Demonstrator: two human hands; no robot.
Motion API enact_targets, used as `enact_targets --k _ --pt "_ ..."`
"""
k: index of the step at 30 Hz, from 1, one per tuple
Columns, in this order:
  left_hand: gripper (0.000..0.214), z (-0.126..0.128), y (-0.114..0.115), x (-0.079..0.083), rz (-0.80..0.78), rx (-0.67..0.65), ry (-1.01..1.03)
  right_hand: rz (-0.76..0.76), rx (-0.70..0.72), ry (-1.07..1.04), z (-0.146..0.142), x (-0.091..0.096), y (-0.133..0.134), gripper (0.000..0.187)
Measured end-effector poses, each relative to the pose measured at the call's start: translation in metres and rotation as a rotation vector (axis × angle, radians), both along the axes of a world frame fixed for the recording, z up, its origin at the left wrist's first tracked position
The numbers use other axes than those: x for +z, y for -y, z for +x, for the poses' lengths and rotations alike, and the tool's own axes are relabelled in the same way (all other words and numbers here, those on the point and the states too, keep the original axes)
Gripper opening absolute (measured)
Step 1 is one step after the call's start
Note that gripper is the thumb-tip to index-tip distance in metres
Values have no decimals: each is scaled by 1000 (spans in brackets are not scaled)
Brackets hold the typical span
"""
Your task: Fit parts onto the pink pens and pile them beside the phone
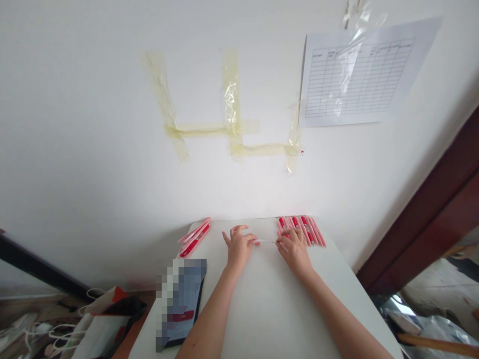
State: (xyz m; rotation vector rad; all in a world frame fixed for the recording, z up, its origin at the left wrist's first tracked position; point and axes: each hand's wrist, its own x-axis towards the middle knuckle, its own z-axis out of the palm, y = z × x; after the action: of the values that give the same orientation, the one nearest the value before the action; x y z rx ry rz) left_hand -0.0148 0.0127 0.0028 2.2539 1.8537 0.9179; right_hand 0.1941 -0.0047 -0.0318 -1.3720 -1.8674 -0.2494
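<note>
Over the far part of the white table, my left hand [240,245] is closed in a pinch on one end of a thin white stick [266,241], which looks like a pen refill. A bit of pink shows at its fingertips. My right hand [295,249] pinches the other end, so the stick spans level between the hands. Just behind the right hand lies a row of pink and red pens [310,230], partly covered by its fingers. A smaller bunch of pink and red pens [195,239] rests at the table's far left corner.
A dark-edged tablet [185,311], partly pixelated, lies on the left of the white table [273,309]. The wall behind carries yellowed tape [232,99] and a printed sheet [359,75]. Paper bags [101,329] stand left of the table; plastic wrap [437,329] is at right.
</note>
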Motion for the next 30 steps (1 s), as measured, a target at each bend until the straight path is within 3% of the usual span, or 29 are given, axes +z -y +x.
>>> enact_targets --k 11,19,30 --pt "7 2 1 -1 -3 -30 -11 32 9 2 0 2 0 14" --pt "12 -1 -1 0 -1 37 28 28 -219 16 2 3 3 17" --pt "12 -2 -2 -1 -8 33 34 -32 -311 124 -1 -2 1 15"
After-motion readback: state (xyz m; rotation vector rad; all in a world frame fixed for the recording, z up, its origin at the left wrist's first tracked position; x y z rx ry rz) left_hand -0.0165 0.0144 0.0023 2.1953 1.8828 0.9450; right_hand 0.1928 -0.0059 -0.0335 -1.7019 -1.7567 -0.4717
